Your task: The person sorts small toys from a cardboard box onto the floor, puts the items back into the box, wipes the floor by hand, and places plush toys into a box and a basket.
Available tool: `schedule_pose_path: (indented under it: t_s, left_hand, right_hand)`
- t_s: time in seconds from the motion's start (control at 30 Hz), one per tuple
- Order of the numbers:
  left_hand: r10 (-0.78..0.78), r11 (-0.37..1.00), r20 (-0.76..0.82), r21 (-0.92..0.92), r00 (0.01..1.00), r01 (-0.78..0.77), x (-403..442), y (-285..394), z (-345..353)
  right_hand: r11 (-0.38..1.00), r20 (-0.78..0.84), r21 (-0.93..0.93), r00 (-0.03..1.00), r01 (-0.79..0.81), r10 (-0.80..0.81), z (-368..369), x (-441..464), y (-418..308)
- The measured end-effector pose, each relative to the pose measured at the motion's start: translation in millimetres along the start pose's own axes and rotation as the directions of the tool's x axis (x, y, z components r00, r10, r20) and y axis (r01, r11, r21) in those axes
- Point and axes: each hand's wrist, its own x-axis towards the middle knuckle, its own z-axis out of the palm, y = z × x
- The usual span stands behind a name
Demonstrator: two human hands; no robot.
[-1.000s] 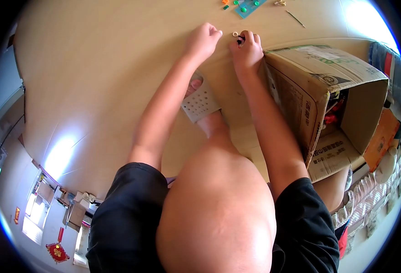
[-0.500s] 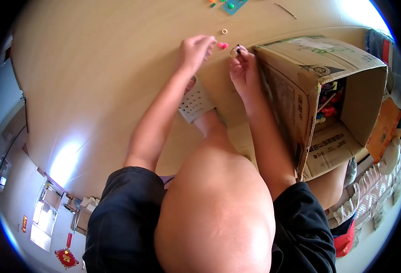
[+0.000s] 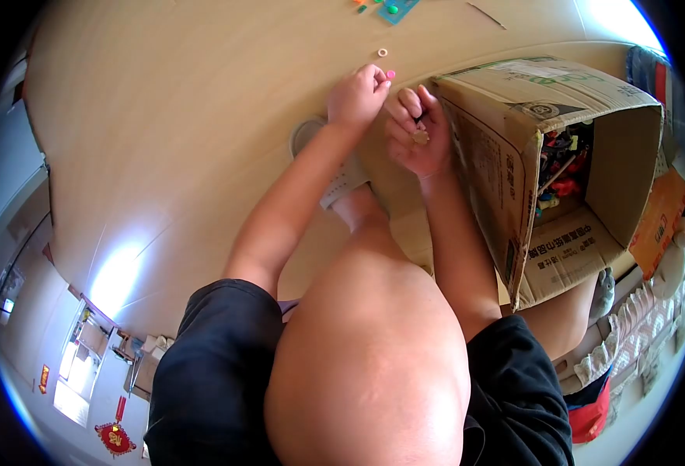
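Note:
My left hand (image 3: 358, 95) is closed in a pinch, with a small pink piece (image 3: 390, 75) at its fingertips. To its right, my right hand (image 3: 420, 130) is turned palm up with curled fingers, holding a small tan disc (image 3: 420, 137) and something small and black (image 3: 418, 119). The two hands are close together but apart. Just beyond them, a small pale ring (image 3: 382, 53) lies on the tan floor (image 3: 163, 116).
An open cardboard box (image 3: 494, 167) with colourful items inside lies right of my right forearm. At the top are a teal board (image 3: 398, 9) with a green piece and a thin stick (image 3: 486, 15). My slippered foot (image 3: 345, 180) is below my hands.
My left hand has moved right and now pinches a pink piece; pink pieces were beside its fingertips earlier. My right hand has drawn back slightly and turned palm up, showing the tan disc.

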Motion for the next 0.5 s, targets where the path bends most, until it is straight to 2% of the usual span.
schedule_pose_path:
  t_s: [0.1, 0.2, 0.3, 0.4, 0.43, 0.5]
  left_hand:
    - [0.074, 0.997, -0.003, 0.017, 0.997, -0.074, 1.4, -5.7, -4.7]
    - [-0.024, 0.963, 0.025, -0.268, 0.999, 0.030, -2.3, -6.9, -13.6]
    - [-0.161, 0.701, 0.138, -0.681, 0.977, 0.212, 3.6, -13.7, -16.7]
    - [-0.171, 0.665, 0.211, -0.696, 0.962, 0.271, 5.0, -12.7, -26.6]
    - [-0.178, 0.662, 0.229, -0.691, 0.957, 0.289, 4.5, -11.1, -28.8]
    - [-0.177, 0.794, 0.160, -0.561, 0.971, 0.237, 0.5, -3.6, -26.3]
  right_hand:
    - [0.996, -0.029, -0.055, 0.997, 0.067, -0.069, -0.4, 4.2, -2.0]
    - [0.997, -0.051, -0.050, 0.997, 0.054, -0.056, -6.7, 3.2, -10.5]
    - [0.996, -0.253, -0.084, 0.967, 0.017, -0.038, 1.4, 2.7, -13.5]
    - [0.886, -0.595, -0.461, 0.757, -0.046, -0.271, -22.9, 2.8, -16.9]
    - [0.875, -0.586, -0.484, 0.738, 0.011, -0.334, -26.3, 2.5, -16.7]
    - [0.839, -0.564, -0.530, 0.686, 0.125, -0.459, -28.7, 3.0, -16.0]
